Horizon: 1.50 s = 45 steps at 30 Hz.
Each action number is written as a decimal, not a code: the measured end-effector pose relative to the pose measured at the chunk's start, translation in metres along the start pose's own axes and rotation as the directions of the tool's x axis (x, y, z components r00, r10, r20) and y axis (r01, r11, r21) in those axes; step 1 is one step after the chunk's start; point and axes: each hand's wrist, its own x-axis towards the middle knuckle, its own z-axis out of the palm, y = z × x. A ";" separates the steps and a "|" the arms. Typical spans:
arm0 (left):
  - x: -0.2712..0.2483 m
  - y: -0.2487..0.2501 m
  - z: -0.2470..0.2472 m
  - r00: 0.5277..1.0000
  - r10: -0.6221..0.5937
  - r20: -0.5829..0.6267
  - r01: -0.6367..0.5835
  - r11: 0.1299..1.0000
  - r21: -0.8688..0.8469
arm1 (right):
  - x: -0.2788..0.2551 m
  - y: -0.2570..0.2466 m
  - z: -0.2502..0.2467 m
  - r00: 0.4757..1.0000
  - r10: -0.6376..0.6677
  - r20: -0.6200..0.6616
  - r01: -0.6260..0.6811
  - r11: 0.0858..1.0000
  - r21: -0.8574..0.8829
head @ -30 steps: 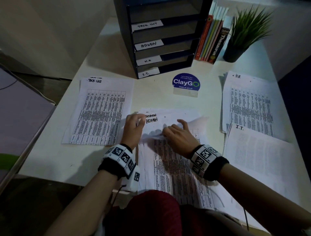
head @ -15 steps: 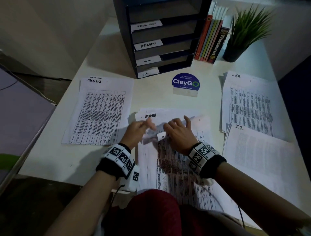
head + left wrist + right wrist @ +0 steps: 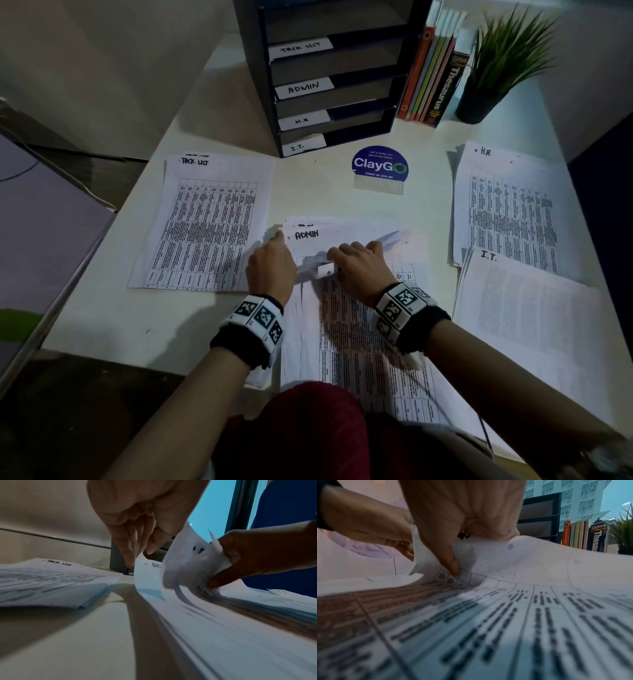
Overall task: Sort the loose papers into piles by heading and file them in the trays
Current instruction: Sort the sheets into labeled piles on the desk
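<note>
Right hand (image 3: 359,270) fingers curled, thumb (image 3: 452,563) pressing curled top edge of top sheet (image 3: 530,563) down onto middle stack (image 3: 359,342). Left hand (image 3: 270,267) fingers together, tips pinching sheet corner at stack's left edge. ADMIN heading shows just beyond hands. Task list pile (image 3: 205,222) left of stack, H.R. pile (image 3: 510,209) and I.T. pile (image 3: 534,308) right. Labelled trays (image 3: 329,78) at desk (image 3: 144,325) back, books (image 3: 431,78) and plant (image 3: 503,61) beside.

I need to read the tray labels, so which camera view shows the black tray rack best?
The head view: the tray rack faces the camera with its labels readable. The right wrist view shows only part of its shelves behind the right hand; the left wrist view shows just a dark corner.
</note>
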 end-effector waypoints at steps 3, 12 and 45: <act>-0.008 0.000 0.000 0.999 0.019 -0.026 -0.021 0.995 -0.101 | 0.001 0.001 0.002 0.999 0.032 -0.010 -0.031 0.999 0.020; -0.006 -0.004 0.000 0.927 -0.076 0.367 0.328 0.636 -0.698 | 0.000 -0.004 0.000 0.979 -0.019 -0.201 0.021 1.000 0.009; -0.032 -0.001 0.015 0.991 -0.124 0.044 0.130 0.870 -0.475 | -0.007 -0.013 0.006 0.984 0.095 -0.151 -0.077 0.990 0.119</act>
